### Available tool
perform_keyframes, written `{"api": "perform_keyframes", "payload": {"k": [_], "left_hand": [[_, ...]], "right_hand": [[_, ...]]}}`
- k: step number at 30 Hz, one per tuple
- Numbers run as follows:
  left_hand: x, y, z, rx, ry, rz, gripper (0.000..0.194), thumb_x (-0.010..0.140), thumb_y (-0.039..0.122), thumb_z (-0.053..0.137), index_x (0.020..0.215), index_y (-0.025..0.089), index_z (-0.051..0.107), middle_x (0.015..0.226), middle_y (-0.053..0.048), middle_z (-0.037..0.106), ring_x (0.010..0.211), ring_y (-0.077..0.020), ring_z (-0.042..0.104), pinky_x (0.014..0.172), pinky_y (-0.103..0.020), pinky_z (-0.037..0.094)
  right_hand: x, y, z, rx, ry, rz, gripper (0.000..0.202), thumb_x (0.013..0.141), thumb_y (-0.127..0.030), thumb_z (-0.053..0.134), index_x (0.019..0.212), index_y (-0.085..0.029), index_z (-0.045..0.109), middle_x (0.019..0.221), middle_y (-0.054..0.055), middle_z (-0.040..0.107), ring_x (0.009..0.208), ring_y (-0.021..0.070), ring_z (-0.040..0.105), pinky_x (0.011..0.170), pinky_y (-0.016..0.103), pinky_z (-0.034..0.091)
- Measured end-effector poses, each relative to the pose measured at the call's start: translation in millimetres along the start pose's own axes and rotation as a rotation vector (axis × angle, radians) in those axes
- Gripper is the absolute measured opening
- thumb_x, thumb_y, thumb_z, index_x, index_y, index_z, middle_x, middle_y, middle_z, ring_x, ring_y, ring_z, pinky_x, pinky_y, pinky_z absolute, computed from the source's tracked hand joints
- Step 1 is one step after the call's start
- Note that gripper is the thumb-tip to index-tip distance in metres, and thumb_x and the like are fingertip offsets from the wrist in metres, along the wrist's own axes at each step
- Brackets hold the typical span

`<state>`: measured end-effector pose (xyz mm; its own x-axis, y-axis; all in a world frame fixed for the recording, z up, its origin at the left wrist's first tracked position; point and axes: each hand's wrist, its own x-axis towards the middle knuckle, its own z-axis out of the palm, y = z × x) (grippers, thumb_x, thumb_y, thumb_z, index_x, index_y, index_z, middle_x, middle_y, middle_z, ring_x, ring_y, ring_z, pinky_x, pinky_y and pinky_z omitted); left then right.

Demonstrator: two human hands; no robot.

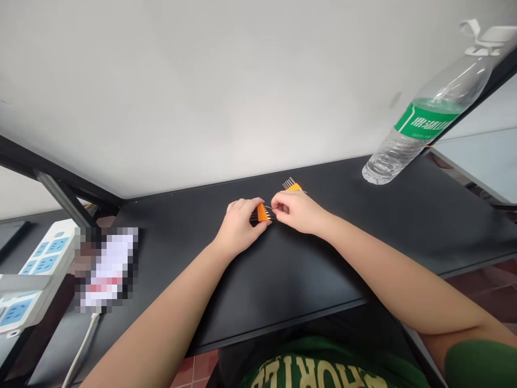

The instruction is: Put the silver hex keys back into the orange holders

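Observation:
My left hand [240,226] is closed around an orange hex key holder [263,212], thumb at its near side and fingers at its far side. Several thin metal keys stick out of the holder, and part of it is hidden by the palm. Close on its right, my right hand [298,210] pinches a thin metal hex key [269,208] between thumb and forefinger, its end at the holder. Whether that key is still seated in a slot I cannot tell. Just beyond my right hand lies a second orange holder [292,186] with several metal keys, partly covered by the hand.
A clear water bottle [424,121] with a green label stands at the back right. On the left are a blurred-out phone-like object [111,267] with a white cable [83,345] and a white power strip [44,269]. A pale wall [202,97] closes off the black tabletop [291,280].

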<state>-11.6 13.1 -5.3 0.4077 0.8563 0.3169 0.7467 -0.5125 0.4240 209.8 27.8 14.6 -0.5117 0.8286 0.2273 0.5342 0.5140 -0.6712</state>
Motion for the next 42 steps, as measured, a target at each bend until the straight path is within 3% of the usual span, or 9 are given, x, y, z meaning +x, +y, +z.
{"api": "perform_keyframes", "payload": {"k": [22, 26, 31, 37, 42], "left_hand": [[-2, -2, -0.7, -0.018, 0.013, 0.09, 0.038, 0.087, 0.034, 0.075, 0.123, 0.024, 0.064, 0.111, -0.004, 0.074, 0.102, -0.0232, 0.067, 0.106, -0.045, 0.045], [-1, 1, -2.8, 0.0, 0.007, 0.115, 0.037, 0.089, 0.034, 0.072, 0.124, 0.025, 0.065, 0.111, -0.005, 0.074, 0.104, -0.0242, 0.068, 0.109, -0.047, 0.045], [-2, 9, -6.6, 0.103, -0.035, 0.141, 0.033, 0.09, 0.034, 0.069, 0.122, 0.026, 0.067, 0.111, -0.007, 0.076, 0.112, -0.0284, 0.066, 0.12, -0.056, 0.032], [-3, 10, -4.5, 0.074, -0.039, 0.125, 0.034, 0.089, 0.032, 0.069, 0.123, 0.026, 0.067, 0.11, -0.006, 0.075, 0.112, -0.0269, 0.067, 0.122, -0.055, 0.031], [-4, 10, -4.2, 0.06, 0.007, 0.134, 0.037, 0.087, 0.035, 0.071, 0.123, 0.026, 0.067, 0.113, -0.006, 0.075, 0.115, -0.0269, 0.067, 0.124, -0.054, 0.03]], "right_hand": [[-1, 1, 0, -0.084, 0.019, -0.043, 0.017, 0.095, -0.009, 0.054, 0.084, -0.018, 0.063, 0.085, 0.002, 0.06, 0.073, 0.0137, 0.053, 0.069, 0.028, 0.038], [-4, -2, -2, -0.21, -0.004, -0.085, 0.02, 0.099, -0.012, 0.051, 0.088, -0.018, 0.065, 0.091, 0.004, 0.059, 0.073, 0.0143, 0.05, 0.068, 0.029, 0.037], [-8, -13, -3, -0.409, -0.041, -0.092, 0.022, 0.097, -0.008, 0.046, 0.084, -0.018, 0.061, 0.097, 0.006, 0.056, 0.065, 0.0146, 0.04, 0.062, 0.032, 0.032], [-6, -10, 11, -0.094, 0.015, -0.093, 0.015, 0.095, -0.009, 0.045, 0.092, -0.019, 0.055, 0.098, 0.005, 0.058, 0.078, 0.0164, 0.053, 0.072, 0.031, 0.043], [-5, -9, 13, 0.339, 0.068, 0.073, 0.01, 0.09, -0.018, 0.057, 0.098, -0.022, 0.053, 0.084, -0.002, 0.059, 0.071, 0.0148, 0.056, 0.068, 0.03, 0.046]]}}
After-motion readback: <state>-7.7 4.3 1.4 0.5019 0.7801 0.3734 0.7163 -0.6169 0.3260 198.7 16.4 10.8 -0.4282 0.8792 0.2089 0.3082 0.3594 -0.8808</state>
